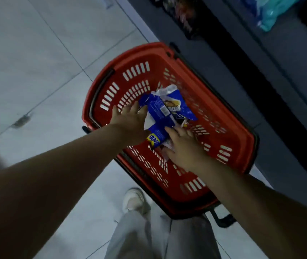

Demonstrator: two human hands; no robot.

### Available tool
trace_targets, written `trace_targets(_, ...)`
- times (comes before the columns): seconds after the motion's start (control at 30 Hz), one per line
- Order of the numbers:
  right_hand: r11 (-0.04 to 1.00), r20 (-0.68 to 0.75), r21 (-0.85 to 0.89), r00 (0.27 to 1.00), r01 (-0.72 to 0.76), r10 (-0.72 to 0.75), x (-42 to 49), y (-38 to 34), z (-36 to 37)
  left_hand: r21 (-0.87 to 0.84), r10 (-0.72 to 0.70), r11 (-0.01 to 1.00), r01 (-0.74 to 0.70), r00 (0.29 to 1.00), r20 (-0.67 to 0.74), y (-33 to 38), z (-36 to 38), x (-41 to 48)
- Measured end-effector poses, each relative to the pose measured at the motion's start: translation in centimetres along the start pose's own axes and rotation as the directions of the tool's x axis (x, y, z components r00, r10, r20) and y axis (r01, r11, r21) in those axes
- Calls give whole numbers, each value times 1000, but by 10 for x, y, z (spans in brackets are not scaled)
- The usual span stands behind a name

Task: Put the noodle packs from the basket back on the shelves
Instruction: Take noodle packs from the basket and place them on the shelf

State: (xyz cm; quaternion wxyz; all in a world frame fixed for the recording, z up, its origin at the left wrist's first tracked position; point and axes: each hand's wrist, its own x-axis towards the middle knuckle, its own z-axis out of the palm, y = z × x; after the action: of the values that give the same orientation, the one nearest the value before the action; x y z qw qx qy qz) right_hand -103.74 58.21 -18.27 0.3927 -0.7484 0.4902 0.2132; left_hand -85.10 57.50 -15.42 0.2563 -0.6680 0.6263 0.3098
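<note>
A red plastic basket [229, 131] stands on the floor beside the dark shelves [272, 58]. Blue noodle packs [169, 107] lie bunched in its middle, one yellow-labelled pack [155, 138] nearest me. My left hand [128, 121] reaches in from the left, its straight, spread fingers touching the left end of the packs. My right hand [183, 148] comes in from the right, its fingers lying on the near pack and its clear wrapper end. Both palms face down, so their undersides are hidden.
Pale floor tiles [37, 62] stretch to the left. My shoe [133, 200] and grey trouser legs [160, 238] stand just below the basket. Its black handle [223, 220] lies folded at the near rim. Teal and dark packages [272, 14] fill the shelves at the upper right.
</note>
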Motion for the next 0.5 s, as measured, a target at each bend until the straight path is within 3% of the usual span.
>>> trace_targets(0.1, 994, 53, 103, 998, -33, 27, 41, 24, 37, -52, -9, 999, 11, 1000, 28, -4, 39, 44)
trace_targets(0.17, 938, 76, 316, 990, -140, 122, 71, 35, 60, -106, -29, 994, 32, 999, 27, -7, 58, 71)
trace_targets(0.23, 767, 134, 558, 947, -316, 292, 100, 42, 81, -192, -61, 980, 60, 998, 2, -10, 72, 98)
trace_targets(0.33, 430, 302, 747, 835, -507, 460, 135, 47, 100, -434, -125, 891, 135, 991, 50, -13, 87, 131)
trace_targets(0.43, 116, 394, 860, 791, -497, 468, 156, 49, 108, -637, -170, 737, 228, 974, 151, -8, 92, 149)
trace_targets(0.5, 60, 397, 872, 773, -486, 495, 166, 49, 109, -693, -200, 674, 257, 966, 164, -5, 94, 153)
